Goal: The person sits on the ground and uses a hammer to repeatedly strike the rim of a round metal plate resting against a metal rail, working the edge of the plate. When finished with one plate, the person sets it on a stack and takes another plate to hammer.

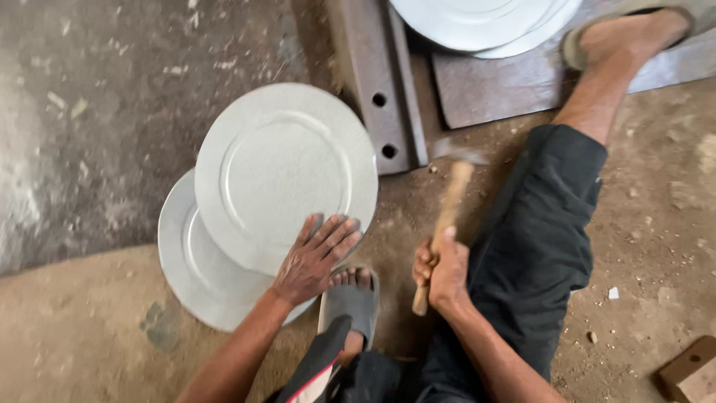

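Item 1, far left: bare concrete floor (89,112), grey and scuffed, giving way to sandy dirt nearer me.

Item 2: lower metal plate (186,261), round, pale grey, flat on the floor, mostly covered by the plate above it.

Item 3: upper metal plate (283,168), round with a raised inner ring, overlapping the lower one and offset toward the far right. This is the piece under my hand.

Item 4: my left hand (313,257), grip flat and spread, fingers pressed on the near rim of the upper plate, holding nothing closed. To do this well I judge the palm should bear down firmly so the plate cannot skid, fingertips kept clear of any striking spot.

Item 5: my sandalled foot (352,298), just near of that hand, beside the plate edge.

Item 6: steel rail (380,89) with two holes, lying far of centre, next to a flat steel slab.

Item 7: hammer (447,201), wooden handle, head blurred. My right hand (444,276) has its grip closed tight round the low end of the handle. Holding low gives swing; I judge short, controlled blows safer here.

Item 8: more stacked plates (477,22) at the far edge; my other foot (626,37) rests far right.
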Tool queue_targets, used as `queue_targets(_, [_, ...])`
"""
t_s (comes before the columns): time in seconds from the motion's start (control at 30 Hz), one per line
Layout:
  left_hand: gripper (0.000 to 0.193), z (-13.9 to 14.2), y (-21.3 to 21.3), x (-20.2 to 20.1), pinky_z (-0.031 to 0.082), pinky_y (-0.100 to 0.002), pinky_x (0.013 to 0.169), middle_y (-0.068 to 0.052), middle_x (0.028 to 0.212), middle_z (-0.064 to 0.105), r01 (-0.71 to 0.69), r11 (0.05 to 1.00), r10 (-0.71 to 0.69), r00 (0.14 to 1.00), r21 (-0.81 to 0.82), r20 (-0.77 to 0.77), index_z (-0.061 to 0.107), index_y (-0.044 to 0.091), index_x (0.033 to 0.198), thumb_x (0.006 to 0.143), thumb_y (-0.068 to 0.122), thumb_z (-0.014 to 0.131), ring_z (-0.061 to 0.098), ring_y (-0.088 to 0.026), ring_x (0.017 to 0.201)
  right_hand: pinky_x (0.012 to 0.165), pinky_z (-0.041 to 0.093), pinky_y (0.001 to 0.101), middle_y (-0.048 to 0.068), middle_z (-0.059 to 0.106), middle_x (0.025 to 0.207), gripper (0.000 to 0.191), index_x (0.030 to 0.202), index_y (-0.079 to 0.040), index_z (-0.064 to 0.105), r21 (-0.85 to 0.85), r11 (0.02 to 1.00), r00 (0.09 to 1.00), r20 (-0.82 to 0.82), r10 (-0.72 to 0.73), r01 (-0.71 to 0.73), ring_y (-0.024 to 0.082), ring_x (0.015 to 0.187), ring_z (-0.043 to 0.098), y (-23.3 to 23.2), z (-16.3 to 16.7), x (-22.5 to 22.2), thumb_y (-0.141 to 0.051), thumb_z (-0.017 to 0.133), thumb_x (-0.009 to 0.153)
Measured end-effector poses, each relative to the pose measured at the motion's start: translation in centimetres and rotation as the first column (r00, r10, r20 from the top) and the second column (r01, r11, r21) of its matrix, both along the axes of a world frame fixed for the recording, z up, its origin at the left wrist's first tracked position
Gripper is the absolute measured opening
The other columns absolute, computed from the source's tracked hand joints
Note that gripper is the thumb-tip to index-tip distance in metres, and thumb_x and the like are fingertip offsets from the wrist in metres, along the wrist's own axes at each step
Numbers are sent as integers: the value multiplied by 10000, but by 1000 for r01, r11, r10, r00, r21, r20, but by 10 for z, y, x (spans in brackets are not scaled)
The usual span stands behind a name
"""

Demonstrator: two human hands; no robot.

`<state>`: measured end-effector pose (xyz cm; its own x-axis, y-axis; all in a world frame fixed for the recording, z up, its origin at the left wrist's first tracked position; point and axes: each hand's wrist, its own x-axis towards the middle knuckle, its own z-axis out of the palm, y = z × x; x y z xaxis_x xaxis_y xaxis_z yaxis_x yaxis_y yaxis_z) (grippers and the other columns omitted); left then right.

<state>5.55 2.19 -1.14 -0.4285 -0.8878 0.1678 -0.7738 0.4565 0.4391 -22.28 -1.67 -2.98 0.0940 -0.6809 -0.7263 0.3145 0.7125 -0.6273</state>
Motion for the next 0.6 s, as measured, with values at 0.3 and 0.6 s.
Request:
queue_targets(0.3, [868,7,1,4,139,-557,1279,-25,1667,299,36,996,-32,998,77,-48,358,166,1573,796,169,746,249,-245,1554,366,387,311,23,561,605,439,818,-29,581,-398,907,960,-280,22,-137,146,419,523,10,-18,-5,-389,502,1057])
queue_targets(0.6, [813,6,1,7,104,-542,1290,-20,1674,308,52,994,-57,997,101,44,382,157,1575,829,158,707,206,-233,1572,344,385,311,49,540,647,441,833,-37,519,-105,993,996,69,-49,56,135,402,473,-6,-12,-1,-421,484,1048])
